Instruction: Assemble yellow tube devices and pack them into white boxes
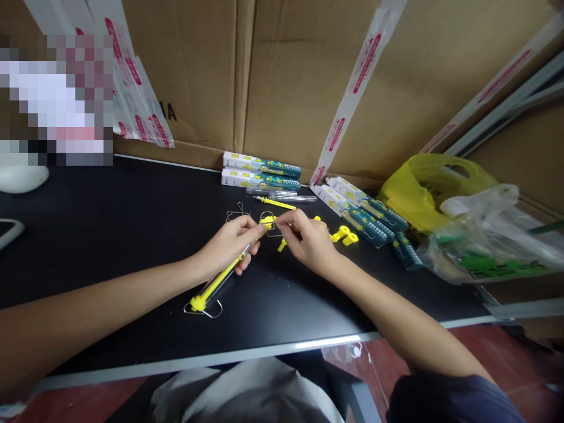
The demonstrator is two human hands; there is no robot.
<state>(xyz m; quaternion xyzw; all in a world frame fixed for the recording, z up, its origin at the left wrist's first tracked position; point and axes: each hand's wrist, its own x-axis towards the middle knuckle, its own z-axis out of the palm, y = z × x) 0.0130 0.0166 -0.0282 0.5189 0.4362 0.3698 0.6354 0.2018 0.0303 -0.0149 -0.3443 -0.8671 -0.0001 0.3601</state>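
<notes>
Far left, we see a white rounded object [22,179] at the view's edge, partly cut off. Nearer, also at the left edge, a light-rimmed flat object [9,232], mostly out of view; we can't tell what it is. Both are on the black table [110,235]. Brown cardboard [198,64] with red-printed tape stands along the far side.

Next, left of centre: the yellow-and-clear tube tool [224,277], tilted, near end to the left, far end to the right. Bent wire hooks [214,310] stick out at the near end, beside a yellow cap [198,303]. Our left hand [231,245] is closed around the upper part, gripping it. Just beyond the hand lie wire pieces [238,211].

Centre, far: two stacked printed boxes [261,178], then clear tubes [282,194] and a yellow stick [277,203] just nearer. At the tool's far end we have a yellow end piece [267,222] and a thin wire [274,222] on it. Our right hand [312,242] pinches that wire between thumb and finger; the exact contact is too small to tell.

Right of this hand we get loose yellow parts [342,233], then more printed boxes [355,210], lying slanted. Far right: a yellow bag [409,185], with a clear plastic bag [497,235] beside it, nearer.
</notes>
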